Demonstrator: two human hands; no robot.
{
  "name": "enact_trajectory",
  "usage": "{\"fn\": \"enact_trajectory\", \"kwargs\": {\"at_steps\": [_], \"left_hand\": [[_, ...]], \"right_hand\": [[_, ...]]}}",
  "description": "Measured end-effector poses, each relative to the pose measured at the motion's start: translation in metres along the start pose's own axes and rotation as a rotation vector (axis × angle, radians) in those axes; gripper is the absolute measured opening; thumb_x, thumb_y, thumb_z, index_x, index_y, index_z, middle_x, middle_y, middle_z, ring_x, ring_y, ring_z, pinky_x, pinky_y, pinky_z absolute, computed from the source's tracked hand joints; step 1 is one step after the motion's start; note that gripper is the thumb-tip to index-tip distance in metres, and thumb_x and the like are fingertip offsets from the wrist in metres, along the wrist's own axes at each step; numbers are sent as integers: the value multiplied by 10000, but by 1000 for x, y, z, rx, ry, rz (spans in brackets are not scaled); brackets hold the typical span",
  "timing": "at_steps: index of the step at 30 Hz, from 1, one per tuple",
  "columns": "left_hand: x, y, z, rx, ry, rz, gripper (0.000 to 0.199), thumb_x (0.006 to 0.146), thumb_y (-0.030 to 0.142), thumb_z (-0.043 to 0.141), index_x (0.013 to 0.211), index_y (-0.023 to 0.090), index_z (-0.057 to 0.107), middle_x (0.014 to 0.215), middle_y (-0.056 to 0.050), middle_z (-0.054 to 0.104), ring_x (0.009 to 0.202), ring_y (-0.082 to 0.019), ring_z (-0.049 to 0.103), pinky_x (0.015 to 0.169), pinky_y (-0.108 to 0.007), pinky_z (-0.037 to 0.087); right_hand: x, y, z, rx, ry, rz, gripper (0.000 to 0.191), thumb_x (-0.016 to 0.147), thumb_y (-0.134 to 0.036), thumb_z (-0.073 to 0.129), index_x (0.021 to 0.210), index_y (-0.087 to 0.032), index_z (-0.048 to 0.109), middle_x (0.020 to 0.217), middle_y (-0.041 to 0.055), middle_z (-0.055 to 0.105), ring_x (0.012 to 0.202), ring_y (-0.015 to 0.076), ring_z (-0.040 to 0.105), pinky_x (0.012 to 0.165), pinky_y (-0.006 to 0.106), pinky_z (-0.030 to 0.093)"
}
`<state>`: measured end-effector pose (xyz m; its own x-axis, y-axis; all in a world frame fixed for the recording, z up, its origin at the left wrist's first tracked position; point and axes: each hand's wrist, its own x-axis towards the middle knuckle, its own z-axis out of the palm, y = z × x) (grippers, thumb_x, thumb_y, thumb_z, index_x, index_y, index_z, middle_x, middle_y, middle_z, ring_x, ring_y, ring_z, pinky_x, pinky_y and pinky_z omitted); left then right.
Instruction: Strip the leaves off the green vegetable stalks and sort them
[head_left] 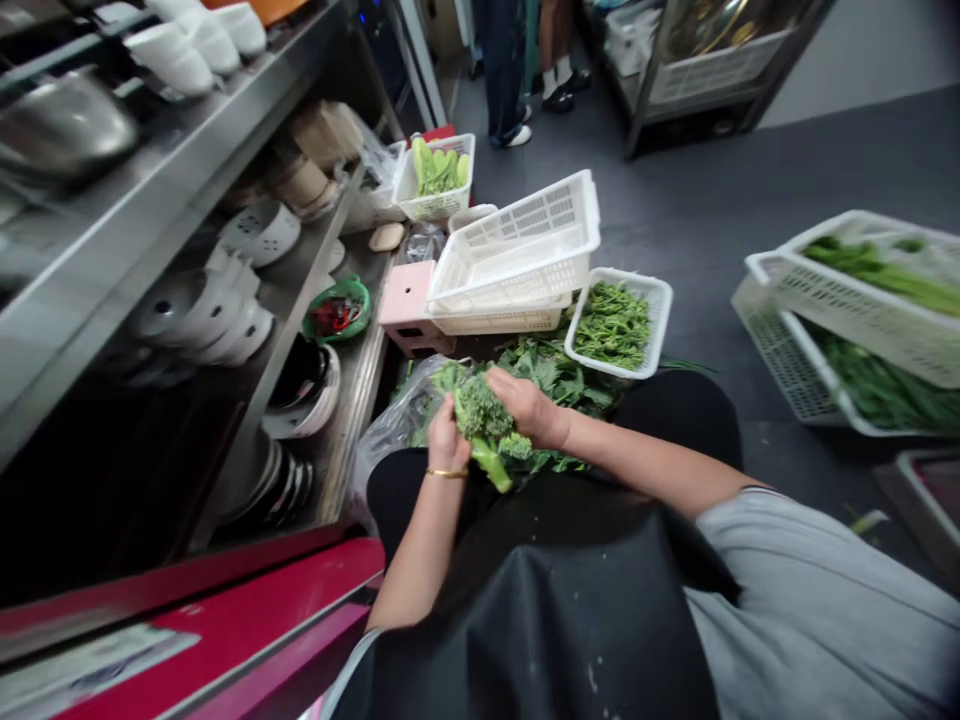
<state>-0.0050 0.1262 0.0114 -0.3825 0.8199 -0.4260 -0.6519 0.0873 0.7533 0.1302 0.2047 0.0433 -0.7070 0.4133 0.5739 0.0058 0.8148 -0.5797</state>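
The broccoli point(484, 408) is held in both hands above the lap, just above the top of the black apron point(540, 600). Its head lies between the left hand point(447, 438) and the right hand point(531, 408). The left hand is closed on its left side, fingers pressed in near the leaves; the right hand is curled over its upper right side, thumb and fingers bent onto the florets. How hard either one squeezes cannot be told.

Below the grip the stem point(491, 466) sticks out free, its cut end towards the apron. Open room lies around that end; the knees stand to either side. The long axis runs aslant, from the leafy end at the upper left, away from the person, down to the stem end, nearer and slightly to the right.

Beyond the hands, loose greens point(555, 375) spread over the floor, with a clear bag point(386, 435) to the left. A small basket point(664, 325) of thin green stalks stands near the right knee. Further out, a tilted white basket point(517, 235) rests on another beside a pink stool point(409, 290). Metal shelves point(187, 170) edge the left side; stacked baskets point(877, 335) of greens stand well apart at the right.
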Motion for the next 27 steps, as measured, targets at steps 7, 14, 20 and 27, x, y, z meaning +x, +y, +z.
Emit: {"fn": "enact_trajectory", "kwargs": {"at_steps": [7,14,20,27], "left_hand": [[14,7,-26,-91,-37,-234,270,884,391,490,831,134,552,570,18,467,413,-74,402,417,-197,365],[32,-10,-11,27,-43,-225,233,817,361,589,860,132,574,606,-3,541,439,-102,472,446,-239,440],[44,-6,-6,54,-39,-227,236,773,293,647,925,114,625,683,-55,625,549,-155,588,523,-292,515],[45,16,55,11,-147,-163,150,858,202,533,949,154,641,738,-57,656,662,-167,630,697,-356,542]], "right_hand": [[-27,87,-96,-277,37,700,207,795,-201,586,991,-141,559,1043,111,601,964,205,558,897,305,440],[-59,210,-155,-530,5,1276,331,777,-41,551,1094,14,474,1178,287,485,1015,199,542,867,301,394],[-55,236,-141,-412,-142,1404,391,687,-80,686,1034,14,534,1099,227,537,1020,226,555,905,341,390],[-30,144,-138,-43,-131,987,372,770,-241,674,1086,-106,532,1093,119,597,956,166,566,870,293,429]]}}
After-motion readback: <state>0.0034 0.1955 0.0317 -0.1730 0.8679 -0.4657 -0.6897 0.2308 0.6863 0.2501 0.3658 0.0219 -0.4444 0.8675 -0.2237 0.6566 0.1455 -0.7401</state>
